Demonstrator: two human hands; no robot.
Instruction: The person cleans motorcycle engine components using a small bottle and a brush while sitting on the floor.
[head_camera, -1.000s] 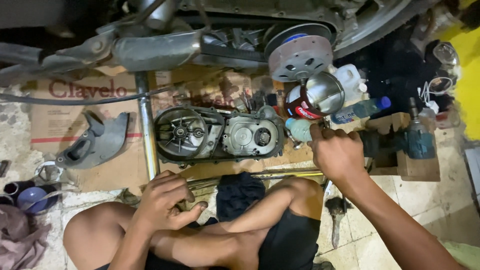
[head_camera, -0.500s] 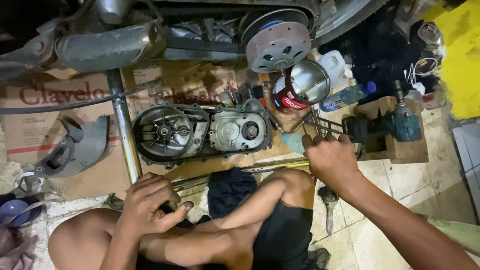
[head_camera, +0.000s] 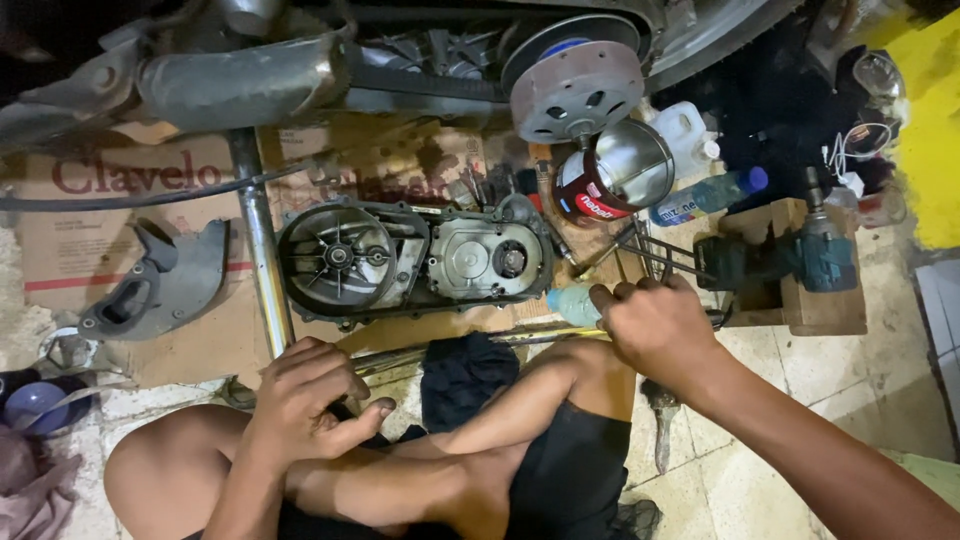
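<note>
Curled into a loose fist, our right hand (head_camera: 655, 325) closes over thin metal rods (head_camera: 655, 258) just right of the engine cover (head_camera: 415, 262); how firmly it grips them we cannot tell, since the fingers hide the ends. Our left hand (head_camera: 310, 395) rests half-closed on our knee below the cover, holding nothing we can see. Dark, greasy and finned, the cover lies on flattened brown cardboard (head_camera: 150, 180) with red lettering. Up and right of it stands an open red-banded tin (head_camera: 610, 180).
</note>
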